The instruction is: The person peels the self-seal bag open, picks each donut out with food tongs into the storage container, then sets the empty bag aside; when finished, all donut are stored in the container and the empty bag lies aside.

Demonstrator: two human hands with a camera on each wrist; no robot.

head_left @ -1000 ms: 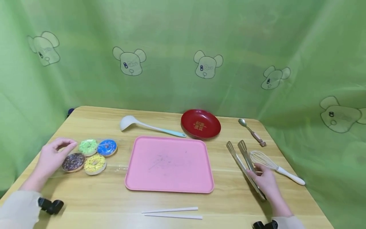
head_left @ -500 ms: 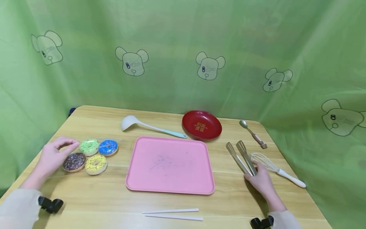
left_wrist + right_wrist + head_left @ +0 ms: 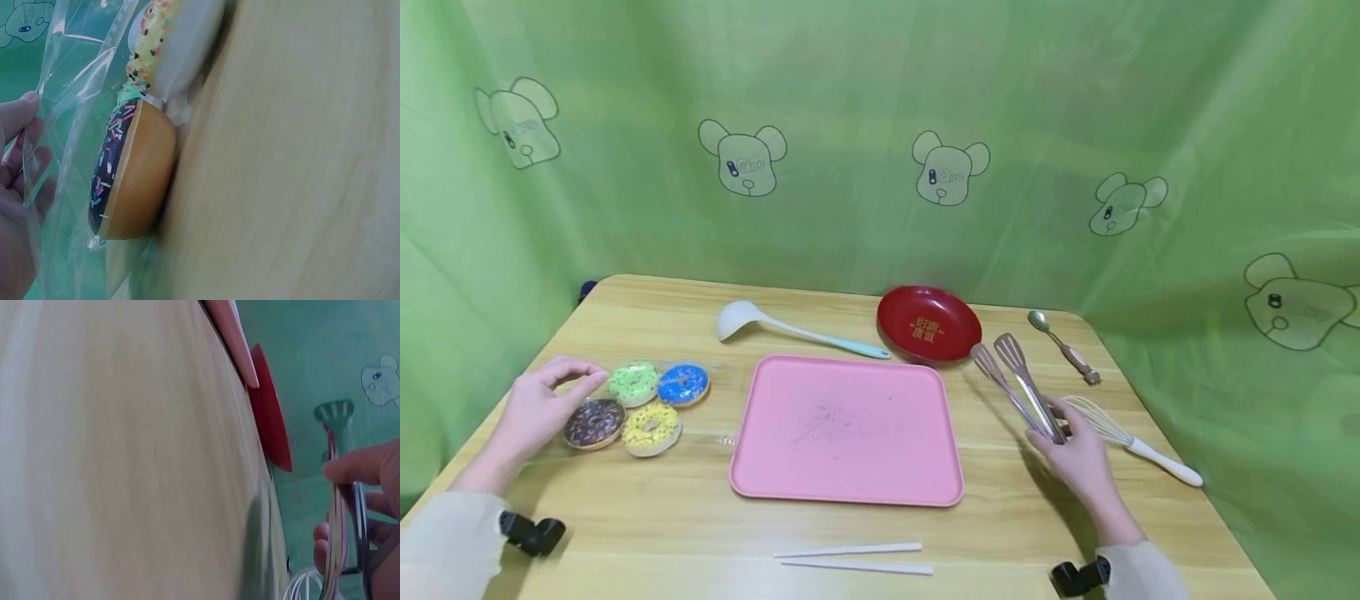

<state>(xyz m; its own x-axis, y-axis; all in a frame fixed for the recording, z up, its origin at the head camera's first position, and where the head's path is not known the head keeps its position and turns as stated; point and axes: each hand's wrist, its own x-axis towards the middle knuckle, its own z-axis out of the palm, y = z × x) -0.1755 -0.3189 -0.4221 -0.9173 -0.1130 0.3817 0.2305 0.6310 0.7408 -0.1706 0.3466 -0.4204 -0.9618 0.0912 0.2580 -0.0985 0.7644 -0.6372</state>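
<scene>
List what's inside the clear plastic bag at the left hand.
The clear plastic bag holds a green doughnut, a blue doughnut, a yellow doughnut and a dark brown doughnut. Whatever lies directly beneath them is covered.

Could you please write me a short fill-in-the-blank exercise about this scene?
1. The right hand grips a pair of metal ____.
2. The left hand pinches clear plastic; beside it, the doughnuts number ____.
3. The colour of the tray is ____.
4. On the near side of the tray lie two slim white ____.

Missing words: tongs; four; pink; chopsticks.
</scene>
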